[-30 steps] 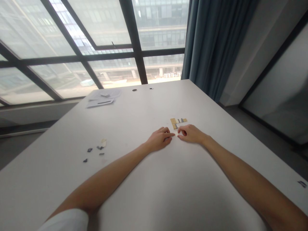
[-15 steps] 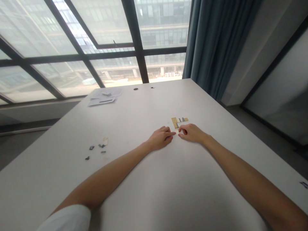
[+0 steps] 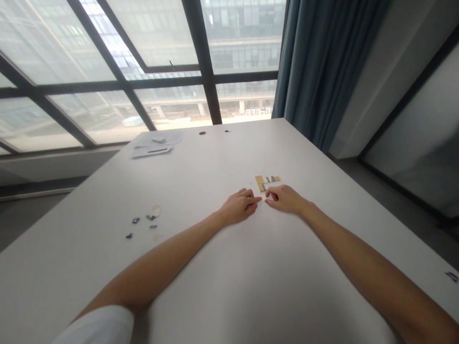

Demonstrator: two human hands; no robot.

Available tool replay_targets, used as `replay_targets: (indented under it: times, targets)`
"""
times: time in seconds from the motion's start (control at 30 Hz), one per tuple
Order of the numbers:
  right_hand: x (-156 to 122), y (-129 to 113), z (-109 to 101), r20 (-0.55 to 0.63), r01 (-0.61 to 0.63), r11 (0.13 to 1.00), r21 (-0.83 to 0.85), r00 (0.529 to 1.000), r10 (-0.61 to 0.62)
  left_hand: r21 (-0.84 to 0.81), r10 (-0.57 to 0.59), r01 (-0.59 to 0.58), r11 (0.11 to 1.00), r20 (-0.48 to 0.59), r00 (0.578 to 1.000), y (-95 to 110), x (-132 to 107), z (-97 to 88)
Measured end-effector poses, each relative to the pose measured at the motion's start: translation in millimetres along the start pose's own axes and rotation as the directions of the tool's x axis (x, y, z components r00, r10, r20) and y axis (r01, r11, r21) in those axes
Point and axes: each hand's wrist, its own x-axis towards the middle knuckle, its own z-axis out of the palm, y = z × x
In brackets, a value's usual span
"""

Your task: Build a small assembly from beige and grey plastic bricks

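My left hand rests low over the white table, its index finger stretched out to the right and the other fingers bent. Facing it, a small gap away, is my right hand, with thumb and index finger curled in towards each other. Whatever lies at those fingertips is too small to make out. Just beyond both hands sits a flat group of small yellow pieces, with white and dark grey ones among them, laid in an angled shape. Its near end comes close to my right fingers.
Several small dark parts lie scattered on the left, beside a beige scrap. Paper sheets are at the far left corner. Near the back edge is a dark round spot. A purple object is at the right edge.
The view has shifted very slightly. Both hands keep almost the same place and pose, and the small pieces have not visibly moved.
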Motion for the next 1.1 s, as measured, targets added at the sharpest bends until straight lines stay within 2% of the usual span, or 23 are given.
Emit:
replay_targets:
  times: [0.7,0.93,1.0,1.1]
  targets:
    - [0.4,3.8,2.8,0.010,-0.011,1.000,0.009,1.000,0.011,0.032,0.015,-0.016,0.999,0.031,0.999,1.3,0.0,-0.6]
    - [-1.0,4.0,1.1,0.013,0.021,0.999,0.030,1.000,-0.022,0.032,0.017,-0.018,0.999,0.030,0.999,0.9,-0.3,-0.3]
    - [-1.6,3.3,0.3,-0.031,0.047,0.999,0.024,0.998,-0.046,0.031,0.015,-0.016,0.999,0.027,1.000,0.3,-0.4,0.4]
    - [-2.3,3.3,-0.1,-0.233,0.057,0.998,-0.012,0.971,-0.058,0.031,0.018,-0.019,0.999,0.025,1.000,-0.4,-0.6,1.4]
